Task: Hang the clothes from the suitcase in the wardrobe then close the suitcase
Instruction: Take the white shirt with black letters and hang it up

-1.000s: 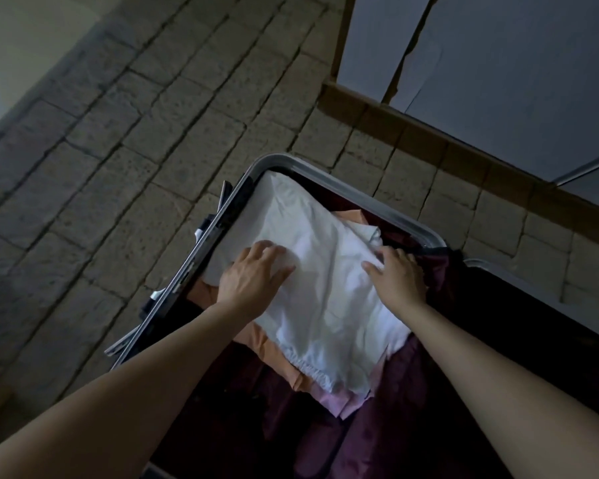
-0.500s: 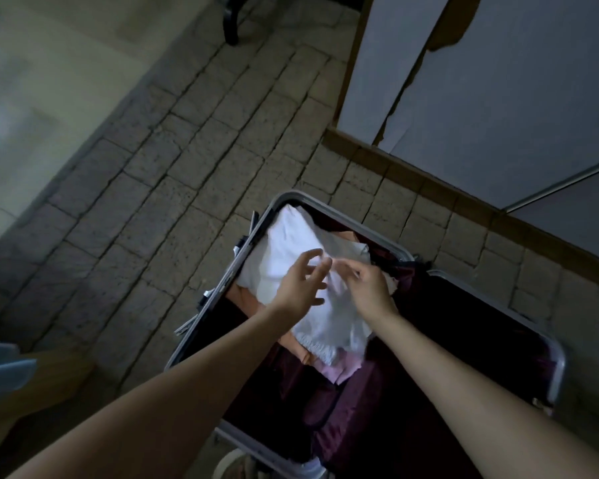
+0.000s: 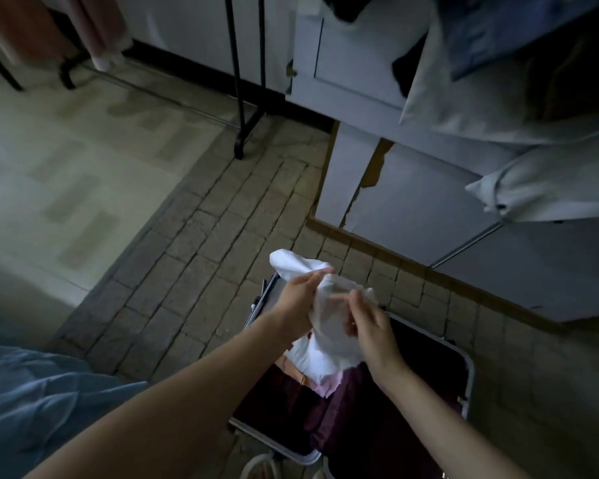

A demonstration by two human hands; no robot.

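White garment (image 3: 325, 326) bunched between both hands, long axis running from a loose end up-left beyond the left hand down to a ragged hem below the right hand; it hangs above the open suitcase (image 3: 469, 375). Left hand (image 3: 296, 305) grips the cloth's left side, fingers curled onto it, forearm coming in from lower left. Right hand (image 3: 370, 331) pinches the cloth's right side, fingers bent toward the left hand, forearm coming from lower right. Under the hands, inside the suitcase: dark maroon lining or clothes, plus peach and pink clothes (image 3: 320, 385) just below the white hem. Brick-pattern floor (image 3: 201, 271) left of and beyond the hands, pale floor further left. Grey wardrobe (image 3: 412, 202) beyond the right hand, pale fabric hanging above it. Black rack leg (image 3: 241, 98) far beyond the left hand. Dim, slightly blurred.
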